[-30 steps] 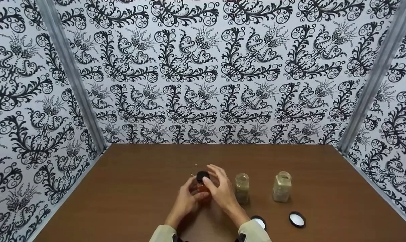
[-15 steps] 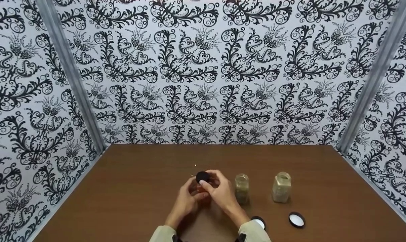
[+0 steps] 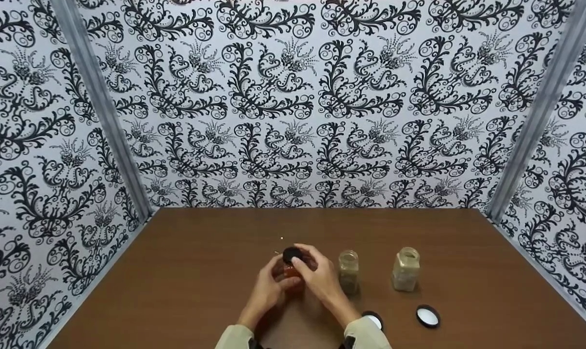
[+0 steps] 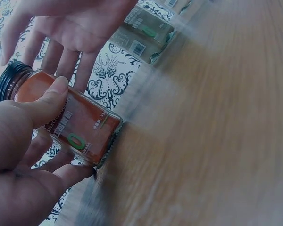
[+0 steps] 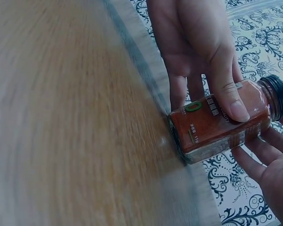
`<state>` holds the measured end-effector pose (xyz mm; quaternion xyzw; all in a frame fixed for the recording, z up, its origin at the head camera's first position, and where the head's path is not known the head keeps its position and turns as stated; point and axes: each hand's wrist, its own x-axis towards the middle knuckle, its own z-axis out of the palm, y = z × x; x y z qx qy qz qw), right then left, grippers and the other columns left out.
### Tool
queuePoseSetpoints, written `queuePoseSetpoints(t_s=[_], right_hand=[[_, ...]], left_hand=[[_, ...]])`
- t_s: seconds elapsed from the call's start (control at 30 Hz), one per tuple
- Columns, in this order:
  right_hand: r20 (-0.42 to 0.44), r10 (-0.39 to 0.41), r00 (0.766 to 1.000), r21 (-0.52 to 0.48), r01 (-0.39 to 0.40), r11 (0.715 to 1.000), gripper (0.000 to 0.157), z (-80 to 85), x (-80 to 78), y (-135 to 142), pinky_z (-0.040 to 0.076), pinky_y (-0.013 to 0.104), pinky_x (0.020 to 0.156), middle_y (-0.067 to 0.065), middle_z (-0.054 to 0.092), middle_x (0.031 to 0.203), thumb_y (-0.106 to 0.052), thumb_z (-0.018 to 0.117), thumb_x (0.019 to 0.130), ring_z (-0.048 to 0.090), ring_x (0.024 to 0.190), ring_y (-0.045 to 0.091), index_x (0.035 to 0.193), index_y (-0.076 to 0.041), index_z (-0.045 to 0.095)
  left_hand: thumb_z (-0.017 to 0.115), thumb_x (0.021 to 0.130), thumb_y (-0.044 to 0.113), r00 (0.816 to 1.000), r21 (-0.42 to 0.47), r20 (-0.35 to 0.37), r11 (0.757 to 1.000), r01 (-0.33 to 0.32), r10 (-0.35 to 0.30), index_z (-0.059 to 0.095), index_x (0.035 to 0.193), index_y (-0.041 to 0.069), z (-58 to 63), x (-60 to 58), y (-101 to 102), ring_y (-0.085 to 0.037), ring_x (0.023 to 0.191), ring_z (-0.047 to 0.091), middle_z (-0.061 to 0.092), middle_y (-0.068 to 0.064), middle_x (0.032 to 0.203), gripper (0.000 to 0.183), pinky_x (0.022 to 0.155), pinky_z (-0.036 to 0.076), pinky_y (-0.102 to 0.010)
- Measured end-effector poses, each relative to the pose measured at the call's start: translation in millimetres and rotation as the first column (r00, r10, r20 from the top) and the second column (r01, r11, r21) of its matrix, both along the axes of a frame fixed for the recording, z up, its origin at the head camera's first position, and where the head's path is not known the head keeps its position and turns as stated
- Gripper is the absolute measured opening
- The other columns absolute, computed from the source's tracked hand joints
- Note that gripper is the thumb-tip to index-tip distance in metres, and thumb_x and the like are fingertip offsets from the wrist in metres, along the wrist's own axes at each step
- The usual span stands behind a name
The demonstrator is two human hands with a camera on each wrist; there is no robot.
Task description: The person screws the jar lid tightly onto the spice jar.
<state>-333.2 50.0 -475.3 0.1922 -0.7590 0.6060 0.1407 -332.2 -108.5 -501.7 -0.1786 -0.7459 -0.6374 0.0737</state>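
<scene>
A glass spice jar [image 3: 293, 271] of orange-red powder stands on the brown table, its black lid [image 3: 292, 254] seated on the neck. My left hand [image 3: 268, 291] grips the jar's body; in the left wrist view the thumb lies across the label [image 4: 75, 127]. At the lid is my right hand [image 3: 322, 281], thumb on the near edge and forefinger curled round the far side. The right wrist view shows its fingertips at the ribbed rim of the lid [image 5: 277, 96]. Its other fingers reach behind the jar in the left wrist view.
Two open glass jars of pale greenish powder, a nearer jar [image 3: 349, 274] and a farther jar [image 3: 406, 271], stand to the right. A black lid [image 3: 428, 316] lies white side up; another lid [image 3: 374, 320] is partly behind my right sleeve. Patterned walls [image 3: 293, 145] bound the table.
My right fingers, straighter a second ago, have curled round the lid. The right thumb moved left across the lid's near edge, then back right. The left hand and jar stayed put.
</scene>
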Motion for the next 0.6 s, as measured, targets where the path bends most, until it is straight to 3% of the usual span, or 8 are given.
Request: queuePoseSetpoints(t_s=[0.13, 0.3, 0.6], right_hand=[[0.01, 0.011, 1.0, -0.026, -0.011, 1.0, 0.033, -0.1, -1.5, -0.5, 0.054, 0.023, 0.094, 0.01, 0.071, 0.119, -0.024, 0.071, 0.094, 0.069, 0.111, 0.025, 0.124, -0.011, 0.065], [0.029, 0.007, 1.0, -0.055, -0.006, 0.998, 0.035, -1.2, -3.8, -2.1, 0.055, 0.026, 0.095, 0.015, 0.073, 0.115, -0.022, 0.075, 0.091, 0.069, 0.111, 0.028, 0.12, -0.006, 0.063], [0.015, 0.019, 1.0, 0.012, -0.019, 1.0, 0.036, -2.8, -2.4, 2.5, 0.053, 0.024, 0.096, 0.01, 0.069, 0.123, -0.026, 0.065, 0.097, 0.067, 0.112, 0.023, 0.131, -0.013, 0.062]], left_hand=[[0.077, 0.085, 0.008, 1.0, 0.007, -0.003, 1.0, 0.005, -0.004, 0.05, 0.138, -0.005, 0.2, -0.6, 0.3, -0.036, 0.118, 0.063, 0.063, -0.028, 0.127, 0.061, 0.099, 0.055, -0.032], [0.077, 0.085, 0.007, 1.0, 0.016, -0.012, 1.0, 0.014, -0.013, 0.051, 0.137, -0.006, -0.5, -1.2, 1.0, -0.038, 0.119, 0.063, 0.062, -0.029, 0.128, 0.06, 0.101, 0.055, -0.034], [0.077, 0.085, 0.007, 1.0, 0.011, -0.004, 1.0, 0.026, -0.026, 0.047, 0.14, -0.008, -0.7, -0.4, -0.7, -0.039, 0.121, 0.062, 0.062, -0.03, 0.129, 0.064, 0.102, 0.054, -0.035]])
